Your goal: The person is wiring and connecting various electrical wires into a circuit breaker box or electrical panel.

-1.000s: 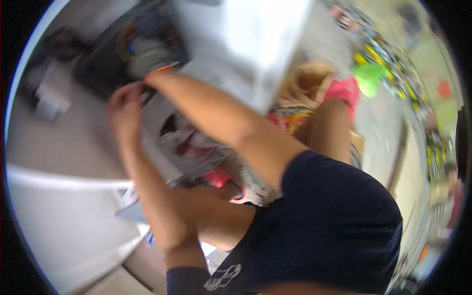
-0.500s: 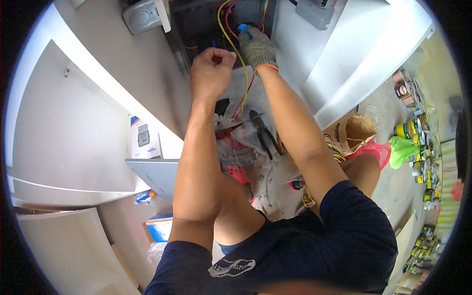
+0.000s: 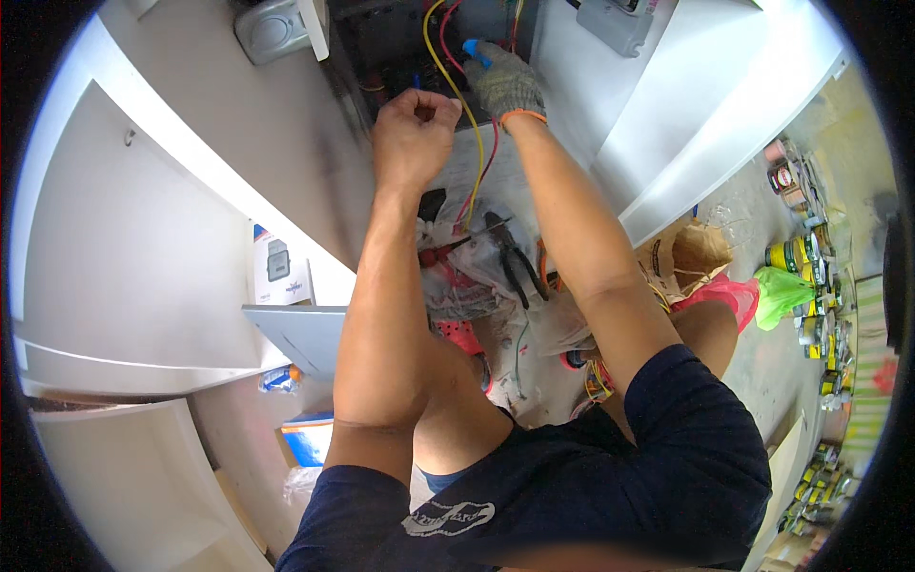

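Observation:
My bare left hand (image 3: 412, 143) is closed, thumb and forefinger pinched together at the front of a dark grey electrical box (image 3: 381, 29). Whatever lies between its fingertips is hidden. To its right, my right hand (image 3: 508, 88) wears a grey knitted glove with an orange cuff. Its fingers curl around something blue, too small to name. A yellow wire (image 3: 479, 153) hangs out of the box between my hands, with a red wire (image 3: 444, 40) looping beside it. Both run down toward the floor.
Below my hands, dark-handled pliers (image 3: 516, 262) and a red-handled screwdriver (image 3: 440, 255) lie on plastic sheeting. White cabinet panels (image 3: 696, 124) stand on both sides. A paper bag (image 3: 686, 257), a green plastic bag (image 3: 782, 296) and several paint cans (image 3: 783, 255) are at right.
My right hand has shifted slightly right and turned a little. My left hand keeps its pinch, nearly in the same place.

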Available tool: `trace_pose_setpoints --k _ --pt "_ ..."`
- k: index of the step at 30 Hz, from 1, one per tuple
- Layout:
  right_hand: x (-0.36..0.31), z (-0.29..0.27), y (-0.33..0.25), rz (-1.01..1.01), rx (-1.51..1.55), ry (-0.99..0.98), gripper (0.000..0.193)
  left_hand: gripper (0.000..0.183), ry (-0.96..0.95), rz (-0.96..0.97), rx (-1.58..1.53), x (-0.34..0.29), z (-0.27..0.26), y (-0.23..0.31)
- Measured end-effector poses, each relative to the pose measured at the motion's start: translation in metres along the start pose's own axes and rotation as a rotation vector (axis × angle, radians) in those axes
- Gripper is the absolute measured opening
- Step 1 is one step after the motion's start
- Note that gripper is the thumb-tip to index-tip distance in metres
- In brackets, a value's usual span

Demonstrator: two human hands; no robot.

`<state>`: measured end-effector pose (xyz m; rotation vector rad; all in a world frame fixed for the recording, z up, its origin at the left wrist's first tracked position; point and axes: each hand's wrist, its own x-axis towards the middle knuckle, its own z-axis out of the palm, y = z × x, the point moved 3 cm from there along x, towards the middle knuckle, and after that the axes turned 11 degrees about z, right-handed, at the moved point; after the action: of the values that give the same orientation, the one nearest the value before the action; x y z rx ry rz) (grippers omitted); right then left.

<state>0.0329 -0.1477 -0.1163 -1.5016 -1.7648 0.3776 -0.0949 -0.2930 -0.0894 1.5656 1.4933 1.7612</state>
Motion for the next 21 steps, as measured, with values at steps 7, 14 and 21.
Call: trace_pose_setpoints --k 7,14,21 --pt "0.008 -0.011 -0.024 -0.112 -0.172 0.151 0.035 0.018 -0.022 -0.021 0.07 -0.001 0.004 0.005" --pt "0.008 -0.02 -0.032 -0.01 -0.251 -0.012 0.037 0.018 -0.022 -0.013 0.036 0.002 0.006 0.0" --pt "0.0 -0.019 -0.034 0.009 -0.205 0.276 0.051 0.016 -0.049 -0.046 0.075 0.001 0.005 0.001"
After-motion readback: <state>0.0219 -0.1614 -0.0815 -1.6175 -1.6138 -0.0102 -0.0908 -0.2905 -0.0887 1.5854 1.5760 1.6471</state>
